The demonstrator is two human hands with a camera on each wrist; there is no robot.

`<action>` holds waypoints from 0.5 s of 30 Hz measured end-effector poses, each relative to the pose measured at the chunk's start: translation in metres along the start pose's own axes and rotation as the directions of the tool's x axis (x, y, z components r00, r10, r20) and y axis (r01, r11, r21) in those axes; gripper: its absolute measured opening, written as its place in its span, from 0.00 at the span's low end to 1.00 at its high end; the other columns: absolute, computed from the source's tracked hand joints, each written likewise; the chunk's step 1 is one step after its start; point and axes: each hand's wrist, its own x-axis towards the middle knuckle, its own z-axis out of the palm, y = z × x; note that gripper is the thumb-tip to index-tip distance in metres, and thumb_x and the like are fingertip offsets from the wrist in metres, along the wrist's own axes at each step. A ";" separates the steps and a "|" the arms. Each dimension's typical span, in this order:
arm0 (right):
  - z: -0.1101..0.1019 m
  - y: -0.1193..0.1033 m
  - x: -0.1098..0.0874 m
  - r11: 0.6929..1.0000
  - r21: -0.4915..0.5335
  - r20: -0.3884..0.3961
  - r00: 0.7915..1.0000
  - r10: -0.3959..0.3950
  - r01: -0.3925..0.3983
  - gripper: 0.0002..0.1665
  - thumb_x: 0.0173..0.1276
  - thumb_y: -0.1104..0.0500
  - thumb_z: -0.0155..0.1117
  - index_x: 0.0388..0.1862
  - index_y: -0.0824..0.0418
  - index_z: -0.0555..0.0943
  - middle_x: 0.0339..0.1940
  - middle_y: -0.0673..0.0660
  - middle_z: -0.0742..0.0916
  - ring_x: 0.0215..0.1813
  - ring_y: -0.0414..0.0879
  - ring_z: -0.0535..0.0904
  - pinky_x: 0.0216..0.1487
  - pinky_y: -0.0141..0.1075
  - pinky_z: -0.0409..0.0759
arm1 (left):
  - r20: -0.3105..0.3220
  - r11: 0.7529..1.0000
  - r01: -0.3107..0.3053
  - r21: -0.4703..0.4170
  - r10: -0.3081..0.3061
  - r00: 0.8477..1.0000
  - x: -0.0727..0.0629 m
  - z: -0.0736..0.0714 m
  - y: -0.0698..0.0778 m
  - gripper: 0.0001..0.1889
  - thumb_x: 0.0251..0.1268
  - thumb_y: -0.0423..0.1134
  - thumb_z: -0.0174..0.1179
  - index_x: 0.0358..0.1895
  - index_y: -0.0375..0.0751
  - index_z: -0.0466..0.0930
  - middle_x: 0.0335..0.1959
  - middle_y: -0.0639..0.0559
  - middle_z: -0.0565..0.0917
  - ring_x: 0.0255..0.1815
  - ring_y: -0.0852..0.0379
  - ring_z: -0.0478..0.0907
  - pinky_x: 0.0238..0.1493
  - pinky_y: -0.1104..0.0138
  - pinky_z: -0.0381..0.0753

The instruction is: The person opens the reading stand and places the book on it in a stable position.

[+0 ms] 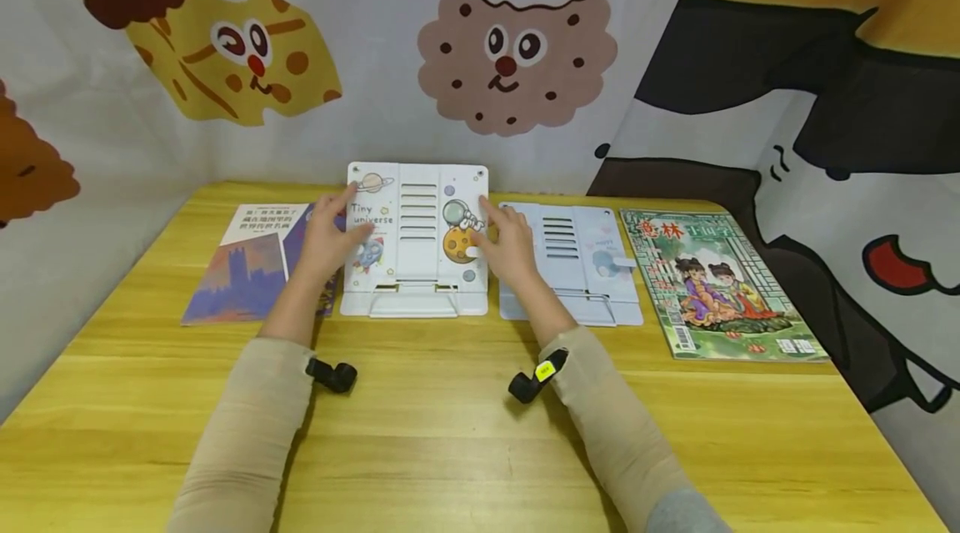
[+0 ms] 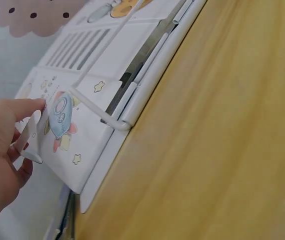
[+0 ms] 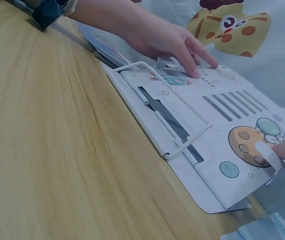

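A white book stand (image 1: pixel 417 266) printed "Tiny universe" with a planet, rocket and astronaut leans back on its base, its wire page holder across the front. My left hand (image 1: pixel 327 233) grips its left edge, thumb on the printed face beside the rocket and other fingers at the side. Opposite, my right hand (image 1: pixel 512 248) holds the right edge, thumb near the orange moon. In the left wrist view a small white side clip (image 2: pixel 30 137) sticks out by the left hand's fingers. Another white clip (image 3: pixel 270 156) shows at the right thumb in the right wrist view.
A second, pale bluish book stand (image 1: pixel 600 291) lies just right of the first, partly behind the right hand. Farther right is a green illustrated magazine (image 1: pixel 727 287). To the left lies a purple book (image 1: pixel 240 274). A cartoon-printed curtain (image 1: pixel 375 99) hangs behind the wooden table (image 1: pixel 435 433).
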 end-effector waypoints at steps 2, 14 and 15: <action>-0.001 -0.001 0.000 0.999 0.038 -0.020 1.000 -0.016 0.017 0.35 0.63 0.60 0.68 0.70 0.56 0.69 0.39 0.57 0.78 0.43 0.51 0.70 0.51 0.45 0.68 | -0.022 0.999 -0.035 -0.005 0.035 0.999 0.001 -0.002 0.001 0.38 0.57 0.29 0.67 0.72 0.43 0.62 0.46 0.37 0.68 0.45 0.46 0.66 0.41 0.60 0.67; -0.010 -0.009 -0.006 0.971 0.229 -0.061 0.997 -0.047 0.060 0.46 0.61 0.70 0.66 0.75 0.50 0.60 0.42 0.55 0.74 0.40 0.47 0.69 0.42 0.49 0.75 | -0.110 0.988 -0.151 -0.034 0.146 0.983 -0.002 -0.014 0.020 0.36 0.59 0.30 0.66 0.71 0.48 0.64 0.49 0.40 0.69 0.43 0.54 0.64 0.41 0.57 0.68; -0.011 -0.010 -0.007 0.969 0.237 -0.066 0.996 -0.053 0.067 0.47 0.61 0.70 0.66 0.76 0.50 0.59 0.41 0.54 0.74 0.40 0.47 0.69 0.41 0.49 0.75 | -0.114 0.988 -0.153 -0.032 0.149 0.982 -0.002 -0.015 0.021 0.36 0.59 0.30 0.66 0.71 0.48 0.64 0.49 0.41 0.69 0.44 0.54 0.65 0.41 0.56 0.69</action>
